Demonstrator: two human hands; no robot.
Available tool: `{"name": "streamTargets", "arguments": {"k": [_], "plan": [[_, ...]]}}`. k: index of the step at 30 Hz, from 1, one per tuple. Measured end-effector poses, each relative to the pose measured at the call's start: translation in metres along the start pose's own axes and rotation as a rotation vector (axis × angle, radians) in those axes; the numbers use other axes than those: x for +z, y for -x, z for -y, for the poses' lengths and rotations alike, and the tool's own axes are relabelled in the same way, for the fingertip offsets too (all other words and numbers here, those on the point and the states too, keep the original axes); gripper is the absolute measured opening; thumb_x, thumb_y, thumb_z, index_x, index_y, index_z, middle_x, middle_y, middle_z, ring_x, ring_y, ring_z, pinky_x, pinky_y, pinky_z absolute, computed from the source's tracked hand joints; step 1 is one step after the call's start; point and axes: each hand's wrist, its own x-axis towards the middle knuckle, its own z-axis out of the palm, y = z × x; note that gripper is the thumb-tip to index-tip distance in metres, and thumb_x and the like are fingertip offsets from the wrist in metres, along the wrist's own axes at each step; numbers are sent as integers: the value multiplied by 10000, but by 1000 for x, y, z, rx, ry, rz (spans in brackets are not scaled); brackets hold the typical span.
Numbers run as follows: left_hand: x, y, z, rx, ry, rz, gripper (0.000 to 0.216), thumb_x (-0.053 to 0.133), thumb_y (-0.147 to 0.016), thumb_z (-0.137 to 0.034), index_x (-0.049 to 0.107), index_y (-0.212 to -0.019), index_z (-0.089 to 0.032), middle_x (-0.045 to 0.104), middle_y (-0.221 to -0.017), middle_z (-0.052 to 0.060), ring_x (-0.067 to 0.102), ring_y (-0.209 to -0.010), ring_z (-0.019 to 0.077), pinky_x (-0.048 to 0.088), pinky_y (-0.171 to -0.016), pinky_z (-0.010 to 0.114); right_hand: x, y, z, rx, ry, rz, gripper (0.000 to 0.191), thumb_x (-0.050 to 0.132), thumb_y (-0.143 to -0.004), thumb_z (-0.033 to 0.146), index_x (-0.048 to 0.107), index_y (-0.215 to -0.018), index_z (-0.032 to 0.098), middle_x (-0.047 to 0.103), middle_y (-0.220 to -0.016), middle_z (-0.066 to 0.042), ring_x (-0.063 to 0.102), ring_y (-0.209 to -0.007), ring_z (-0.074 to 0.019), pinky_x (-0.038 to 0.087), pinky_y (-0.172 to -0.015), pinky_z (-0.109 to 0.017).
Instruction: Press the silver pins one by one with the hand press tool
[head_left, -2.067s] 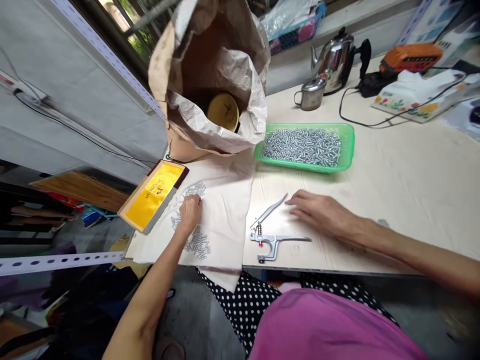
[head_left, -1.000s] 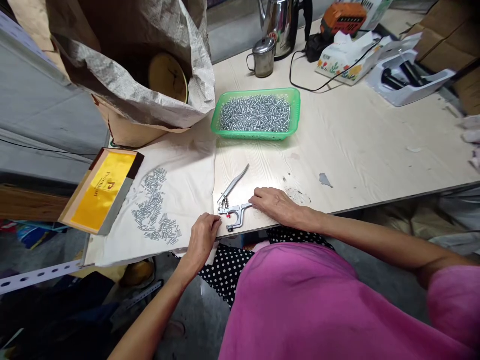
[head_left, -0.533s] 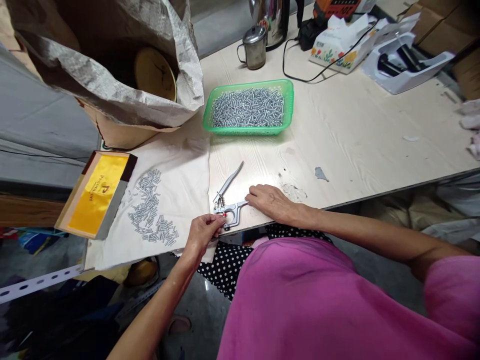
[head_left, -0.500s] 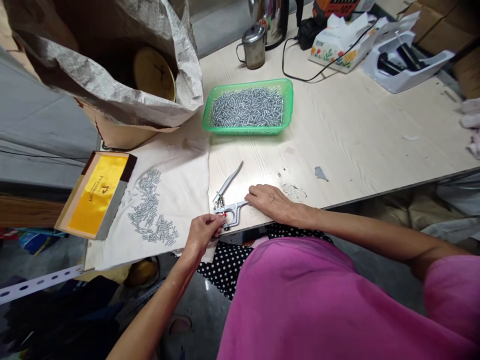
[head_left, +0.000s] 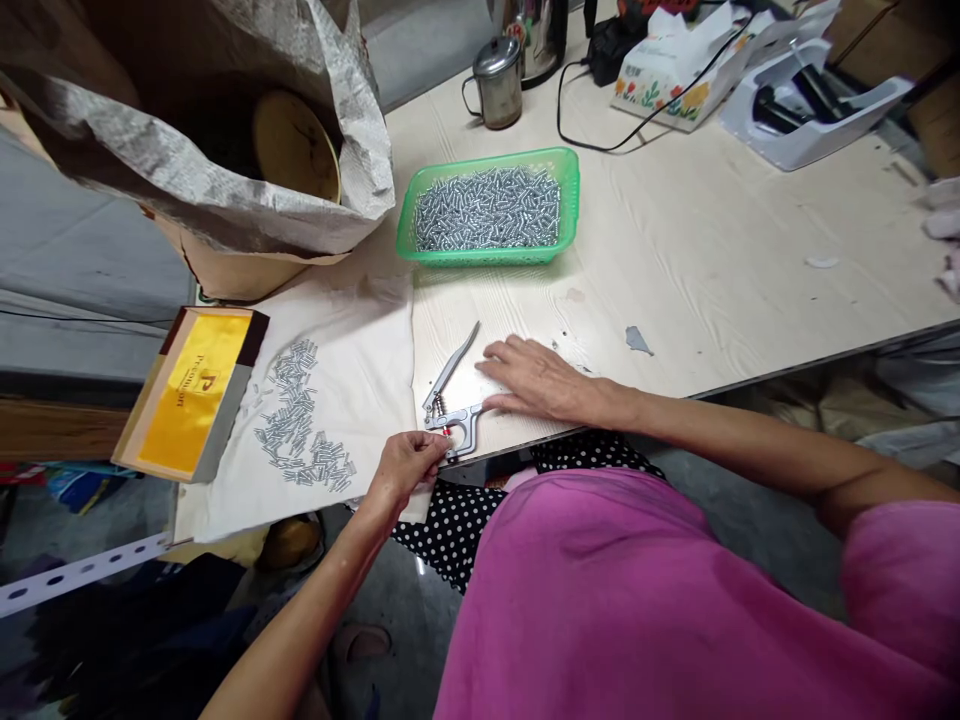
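Observation:
Silver snap-fastener pliers (head_left: 454, 418) lie by the table's front edge, handles spread apart, with a coil spring and a red part near the jaws. My left hand (head_left: 411, 465) is closed in a pinch at the jaw end; whatever sits between its fingertips is hidden. Over the handles, my right hand (head_left: 536, 382) is open, its fingers stretched toward the upper handle and its thumb by the end of the lower one. Left of the pliers, many small silver spring-like pieces (head_left: 292, 415) are strewn over a white cloth (head_left: 367, 360).
A green basket (head_left: 487, 257) full of small metal pieces stands behind the pliers. At left are a yellow-lined box (head_left: 196, 385) and a big open sack (head_left: 367, 190). Farther back stand a metal mug (head_left: 499, 90), a tissue pack (head_left: 664, 75) and a white tape dispenser (head_left: 817, 120).
My right hand's fingers have lifted off the lower handle's end and spread up toward the upper handle. My left hand keeps its pinch at the jaws. The view has shifted slightly.

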Motion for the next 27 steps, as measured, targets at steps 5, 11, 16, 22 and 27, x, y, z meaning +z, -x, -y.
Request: {"name": "streamTargets", "arguments": {"k": [5, 11, 16, 22, 27], "plan": [[0, -1, 2, 6, -6, -8, 484, 889, -521, -550, 700, -678, -132, 535, -453, -40, 456, -399, 82, 349, -416, 210, -7, -28, -29, -51, 66, 73, 728, 623, -952, 583, 466, -1490, 119, 397, -1598, -229, 312, -1452, -425, 345, -1125, -601], [2, 0, 2, 14, 0, -21, 421, 882, -530, -492, 703, -657, -132, 535, -454, -40, 454, -404, 82, 346, -414, 206, -4, -38, -40, -206, 63, 215, 1054, 752, -758, 724, 382, -1561, 151, 437, -1553, -210, 264, -1468, -459, 225, -1168, -664], [2, 0, 3, 14, -8, -33, 368, 874, -568, -457, 708, -662, -142, 539, -466, -41, 454, -408, 91, 358, -426, 217, -7, -33, -32, -212, 88, 198, 1003, 825, -718, 645, 436, -1504, 159, 542, -1397, -191, 416, -1307, -411, 315, -1089, -626], [-4, 8, 5, 282, -426, -237, 278, 723, -835, -429, 720, -718, -177, 631, -626, 14, 576, -564, 164, 443, -561, 275, -12, -16, -20, -196, 109, 148, 764, 786, -848, 465, 447, -1470, 177, 620, -1250, -152, 484, -1093, -324, 339, -1015, -540], [14, -1, -8, 797, -823, -329, 288, 709, -915, -361, 694, -1142, -185, 701, -1114, 105, 632, -1029, 269, 529, -884, 374, -8, -5, -10, -212, 71, 128, 675, 707, -937, 342, 397, -1490, 108, 647, -1160, -148, 507, -1022, -276, 377, -920, -430]]}}
